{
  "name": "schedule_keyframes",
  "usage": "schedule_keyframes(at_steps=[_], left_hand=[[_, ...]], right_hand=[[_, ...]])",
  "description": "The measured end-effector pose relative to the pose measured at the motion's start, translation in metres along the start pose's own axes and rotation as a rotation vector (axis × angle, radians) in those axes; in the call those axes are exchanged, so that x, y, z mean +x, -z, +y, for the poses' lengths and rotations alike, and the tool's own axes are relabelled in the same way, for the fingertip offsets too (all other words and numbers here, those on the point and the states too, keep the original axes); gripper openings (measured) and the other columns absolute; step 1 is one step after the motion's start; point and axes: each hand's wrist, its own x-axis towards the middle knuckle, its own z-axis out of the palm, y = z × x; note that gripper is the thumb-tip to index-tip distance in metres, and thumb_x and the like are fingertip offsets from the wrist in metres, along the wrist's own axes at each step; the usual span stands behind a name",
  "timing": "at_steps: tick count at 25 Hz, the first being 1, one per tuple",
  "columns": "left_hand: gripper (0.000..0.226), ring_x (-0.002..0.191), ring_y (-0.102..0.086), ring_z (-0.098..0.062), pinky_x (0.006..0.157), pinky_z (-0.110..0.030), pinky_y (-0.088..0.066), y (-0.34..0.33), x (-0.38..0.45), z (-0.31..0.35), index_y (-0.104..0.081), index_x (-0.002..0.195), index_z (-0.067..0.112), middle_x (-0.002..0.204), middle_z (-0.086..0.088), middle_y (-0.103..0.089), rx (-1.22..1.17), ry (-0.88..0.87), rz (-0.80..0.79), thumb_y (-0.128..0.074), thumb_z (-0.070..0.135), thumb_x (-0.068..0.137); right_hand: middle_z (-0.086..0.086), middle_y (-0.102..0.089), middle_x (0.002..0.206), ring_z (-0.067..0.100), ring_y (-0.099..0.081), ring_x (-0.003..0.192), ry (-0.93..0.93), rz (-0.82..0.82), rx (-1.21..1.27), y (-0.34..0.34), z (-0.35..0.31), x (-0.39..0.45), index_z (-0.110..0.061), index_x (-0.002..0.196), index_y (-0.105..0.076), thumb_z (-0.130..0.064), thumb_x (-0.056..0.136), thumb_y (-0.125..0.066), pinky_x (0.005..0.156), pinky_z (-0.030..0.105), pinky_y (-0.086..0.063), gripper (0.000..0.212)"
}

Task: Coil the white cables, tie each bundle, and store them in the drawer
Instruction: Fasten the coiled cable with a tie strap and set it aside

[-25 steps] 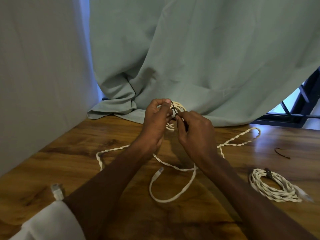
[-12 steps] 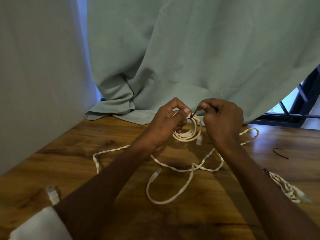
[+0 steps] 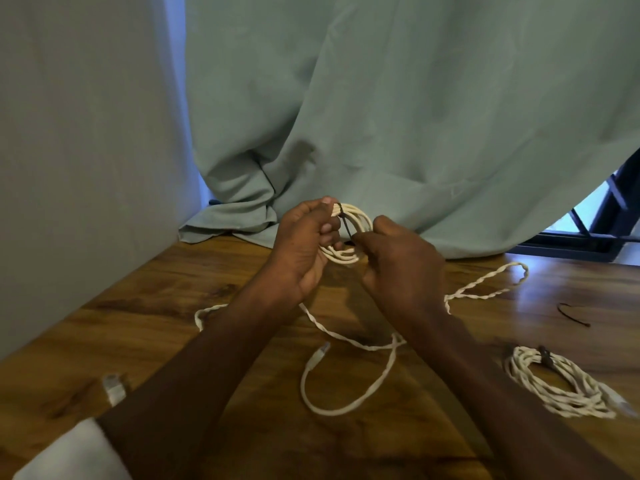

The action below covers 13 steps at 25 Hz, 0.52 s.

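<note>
- Above the table [image 3: 166, 306], near the curtain [image 3: 415, 133]: 1 coil [image 3: 356, 223], held upright btwn both hands.
- L hand [image 3: 304, 247] grips the coil's left side; R hand [image 3: 401, 268] pinches 1 black tie [image 3: 345, 225] wrapped round it.
- 1 tied bundle [image 3: 554, 386] lies at right, on the table.
- 1 spare tie [image 3: 573, 315] lies beyond it, apart.
- Loose cable [image 3: 346, 393] trails under the arms w/ 2 plugs visible.
- No containers in view.

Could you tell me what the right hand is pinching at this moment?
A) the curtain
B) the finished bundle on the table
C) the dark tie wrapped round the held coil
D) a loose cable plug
C: the right hand pinches the dark tie that runs over the coil gripped by the left hand; the tied bundle lies untouched on the table.
</note>
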Motion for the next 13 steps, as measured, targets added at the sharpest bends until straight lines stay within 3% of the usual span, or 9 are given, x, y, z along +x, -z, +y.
schedule_keyframes(at_steps=[3,5,8,13], left_hand=[[0.012,0.042,-0.042,-0.004,0.049,-0.024,-0.040,-0.001,-0.002,-0.002,-0.060,0.109,0.003,0.053,0.007,-0.050,0.015,0.024,-0.003,-0.057,0.013,0.106],[0.016,0.041,-0.050,-0.002,0.051,-0.025,-0.044,-0.001,-0.005,-0.003,-0.061,0.116,0.000,0.055,0.007,-0.058,0.077,-0.005,0.052,-0.060,0.009,0.103],[0.010,0.046,-0.050,-0.003,0.057,-0.029,-0.045,0.000,-0.003,-0.004,-0.065,0.110,0.005,0.061,0.006,-0.058,0.168,-0.077,0.101,-0.062,0.008,0.101],[0.004,0.067,-0.057,-0.014,0.061,-0.032,-0.047,-0.003,-0.008,-0.009,-0.068,0.102,0.012,0.080,-0.010,-0.066,0.438,-0.144,-0.010,-0.065,0.011,0.100]], right_hand=[[-0.001,-0.064,0.088,0.023,-0.058,0.064,-0.011,-0.087,-0.140,-0.005,-0.007,-0.004,-0.020,0.097,-0.078,-0.011,0.069,-0.083,0.054,0.027,-0.030,0.029],[-0.002,-0.063,0.086,0.023,-0.058,0.064,-0.008,-0.076,-0.086,0.000,-0.006,-0.002,-0.022,0.099,-0.080,-0.012,0.074,-0.077,0.055,0.027,-0.028,0.027],[-0.004,-0.056,0.077,0.021,-0.054,0.061,-0.036,0.039,0.067,0.014,0.000,0.003,-0.023,0.100,-0.082,-0.019,0.082,-0.058,0.054,0.024,-0.026,0.031],[-0.010,-0.054,0.077,0.014,-0.054,0.066,-0.228,0.165,0.165,0.020,0.018,0.009,-0.024,0.099,-0.083,-0.008,0.088,-0.071,0.054,0.020,-0.027,0.023]])
